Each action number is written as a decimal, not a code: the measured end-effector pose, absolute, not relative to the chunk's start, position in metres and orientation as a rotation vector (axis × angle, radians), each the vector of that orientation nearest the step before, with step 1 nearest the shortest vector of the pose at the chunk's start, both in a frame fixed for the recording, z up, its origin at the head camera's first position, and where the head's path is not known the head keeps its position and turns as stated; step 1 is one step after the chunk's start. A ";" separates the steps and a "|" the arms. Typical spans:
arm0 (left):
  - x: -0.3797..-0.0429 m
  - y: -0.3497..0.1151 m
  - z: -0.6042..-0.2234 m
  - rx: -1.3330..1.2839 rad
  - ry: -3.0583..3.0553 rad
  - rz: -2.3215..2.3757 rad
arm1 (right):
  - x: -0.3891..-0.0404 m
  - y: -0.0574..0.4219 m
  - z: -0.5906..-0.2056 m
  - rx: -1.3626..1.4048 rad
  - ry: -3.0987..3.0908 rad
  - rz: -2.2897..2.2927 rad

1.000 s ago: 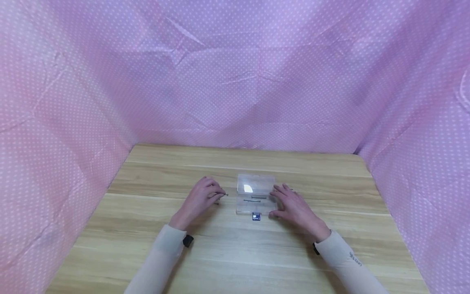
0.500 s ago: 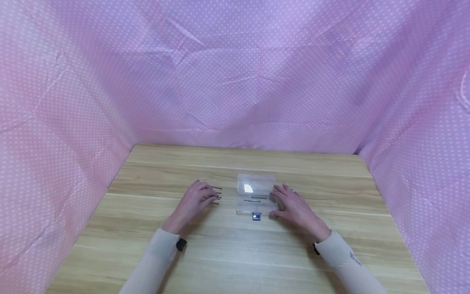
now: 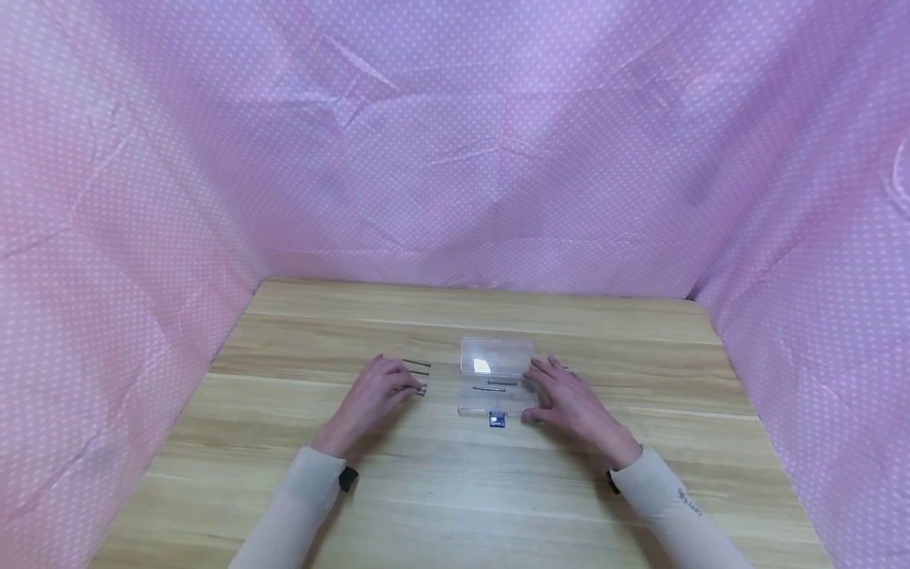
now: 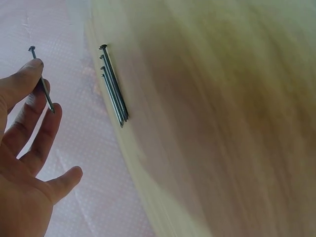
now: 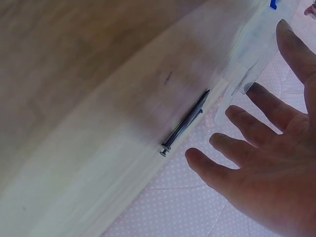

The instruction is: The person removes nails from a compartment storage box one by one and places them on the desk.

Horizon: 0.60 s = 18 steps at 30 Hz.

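My left hand (image 3: 366, 399) is left of the box, pinching a nail (image 4: 46, 94) between thumb and fingertips. Several more nails (image 4: 113, 89) lie side by side on the table near it, heads in a row; in the head view the hand partly covers them. A clear plastic box (image 3: 475, 412) stands with its lid (image 3: 508, 356) raised, and two nails (image 3: 490, 389) lie inside. My right hand (image 3: 572, 405) rests along the box's right side, fingers spread and fairly straight, fingertips right at the wall.
A small blue label (image 3: 497, 420) shows at the front of the box. More nails (image 5: 183, 124) lie together on the wooden table (image 3: 455, 498) just beyond the right hand. Pink dotted cloth (image 3: 455, 158) hangs around the back and sides.
My left hand has drawn back left, away from the box and slightly toward me, uncovering more of the nails on the table. The right hand and box stay in place.
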<state>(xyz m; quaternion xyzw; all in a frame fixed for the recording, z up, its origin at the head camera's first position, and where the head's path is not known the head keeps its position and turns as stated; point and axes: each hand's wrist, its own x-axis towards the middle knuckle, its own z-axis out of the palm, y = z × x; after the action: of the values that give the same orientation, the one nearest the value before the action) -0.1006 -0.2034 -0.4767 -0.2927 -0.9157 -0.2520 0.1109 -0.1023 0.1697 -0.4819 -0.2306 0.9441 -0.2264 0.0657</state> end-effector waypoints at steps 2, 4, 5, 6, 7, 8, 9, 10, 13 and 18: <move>-0.100 -0.204 -0.478 -0.842 -2.717 -0.743 | -0.102 0.170 -0.482 -0.697 2.849 -0.684; -0.099 -0.204 -0.479 -0.832 -2.745 -0.731 | -0.102 0.170 -0.482 -0.700 2.849 -0.685; -0.099 -0.205 -0.479 -0.826 -2.762 -0.718 | -0.102 0.170 -0.482 -0.700 2.848 -0.687; -0.099 -0.205 -0.480 -0.820 -2.777 -0.702 | -0.102 0.170 -0.482 -0.701 2.849 -0.688; -0.099 -0.205 -0.480 -0.820 -2.789 -0.687 | -0.102 0.170 -0.482 -0.702 2.848 -0.689; -0.098 -0.205 -0.481 -0.821 -2.799 -0.667 | -0.102 0.170 -0.482 -0.702 2.849 -0.690; -0.098 -0.205 -0.481 -0.819 -2.812 -0.650 | -0.102 0.170 -0.482 -0.702 2.848 -0.689; -0.098 -0.205 -0.482 -0.818 -2.821 -0.637 | -0.102 0.170 -0.482 -0.702 2.848 -0.689; -0.098 -0.205 -0.482 -0.803 -2.854 -0.632 | -0.102 0.170 -0.482 -0.700 2.848 -0.685; -0.098 -0.204 -0.481 -0.763 -2.915 -0.650 | -0.103 0.170 -0.482 -0.698 2.850 -0.678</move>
<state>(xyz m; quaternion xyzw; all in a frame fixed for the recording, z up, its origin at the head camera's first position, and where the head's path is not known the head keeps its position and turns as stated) -0.0979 -0.2037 -0.4813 -0.2475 -0.9452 -0.2108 0.0294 -0.1026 0.1700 -0.4823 -0.2312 0.9444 -0.2248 0.0649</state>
